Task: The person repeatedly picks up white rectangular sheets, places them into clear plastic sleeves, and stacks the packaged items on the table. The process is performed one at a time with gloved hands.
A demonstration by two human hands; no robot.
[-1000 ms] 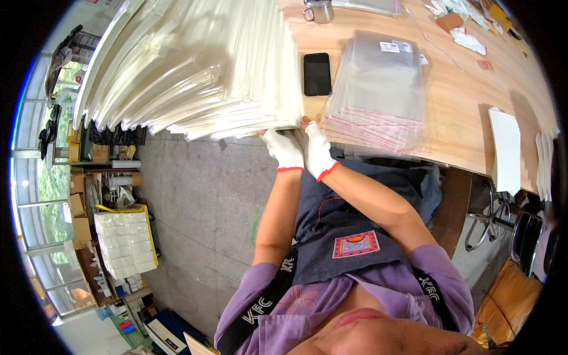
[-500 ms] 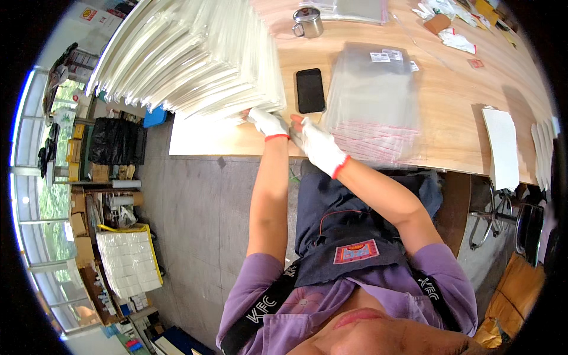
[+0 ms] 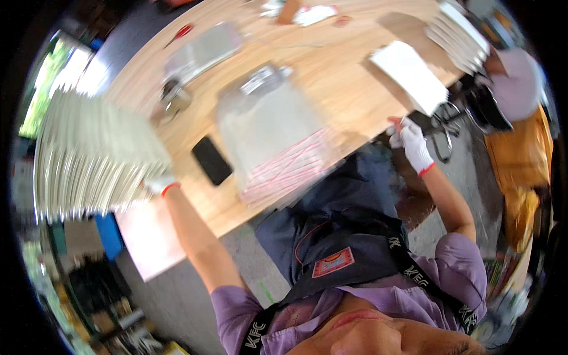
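Observation:
My left hand (image 3: 158,184), in a white glove with bare fingertips and a red cuff, rests against the near right edge of a tall stack of filled clear sleeves (image 3: 97,163). Its fingers are smeared and partly hidden there. Off to the right, my right hand (image 3: 411,145) in a matching glove hangs by the table's front edge, fingers apart, holding nothing I can see. Just beyond it lies a pile of white sheets (image 3: 412,76). Between the hands are flat clear plastic bags (image 3: 269,127) with pink-striped edges and a black phone (image 3: 212,160).
A metal mug (image 3: 176,97) and more clear bags (image 3: 204,52) stand farther back on the wooden table (image 3: 331,89). White card (image 3: 151,239) juts past the front edge below the tall stack. A chair (image 3: 488,109) and more white sheets (image 3: 455,41) are at the right.
My view has swung to the right. My right hand has left the spot beside my left hand and moved far right, toward the white sheets. The left hand stays at the tall stack.

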